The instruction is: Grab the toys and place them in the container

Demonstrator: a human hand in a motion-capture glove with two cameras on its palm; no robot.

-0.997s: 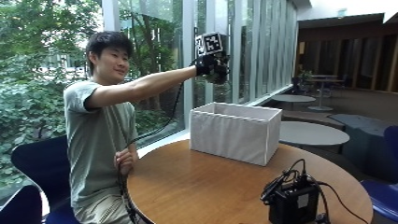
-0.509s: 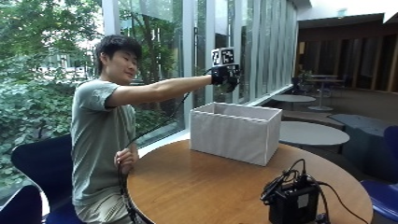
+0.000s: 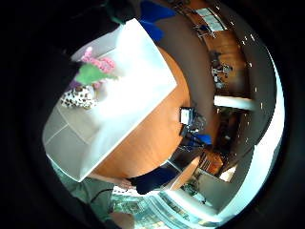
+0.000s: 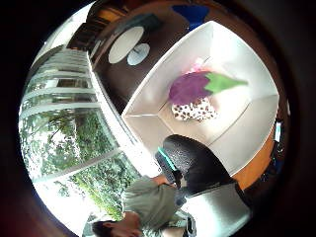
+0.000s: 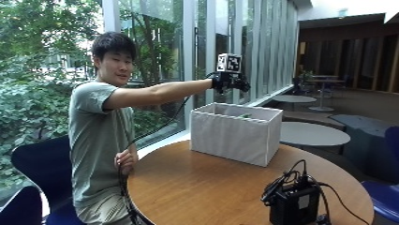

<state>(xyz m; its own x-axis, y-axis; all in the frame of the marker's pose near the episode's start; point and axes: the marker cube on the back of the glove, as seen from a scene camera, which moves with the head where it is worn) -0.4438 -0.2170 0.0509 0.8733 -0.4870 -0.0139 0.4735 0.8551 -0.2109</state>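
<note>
hand: the gloved right hand (image 5: 229, 83) hangs at the end of an outstretched arm, in the air above the box; its fingers droop downward with nothing in them, a relaxed open hand as far as the outside view shows (the thumb (image 4: 190, 163) juts into the thumb-side palm view, touching nothing)
box: a white fabric box (image 5: 232, 137) with an open top stands on the counter, directly below the hand
eggplant: a purple toy eggplant (image 4: 190, 87) with a green leafy top, under the palm, inside the box; whether it lies on the other toys or is in the air above them I cannot tell
spotted toy: a white toy with dark spots (image 4: 193, 111) lies on the box floor, just beside the eggplant
pink toy: a pink toy (image 3: 97, 62) lies in the box next to the spotted one, partly hidden by the green top
counter: round and wooden (image 5: 205, 187), well below the hand
black device: a black device with cables (image 5: 293, 202) sits on the counter's near edge, well apart from the hand and the box
other hand: the bare hand (image 5: 126, 159) rests near the counter's rim, far below the gloved one
</note>
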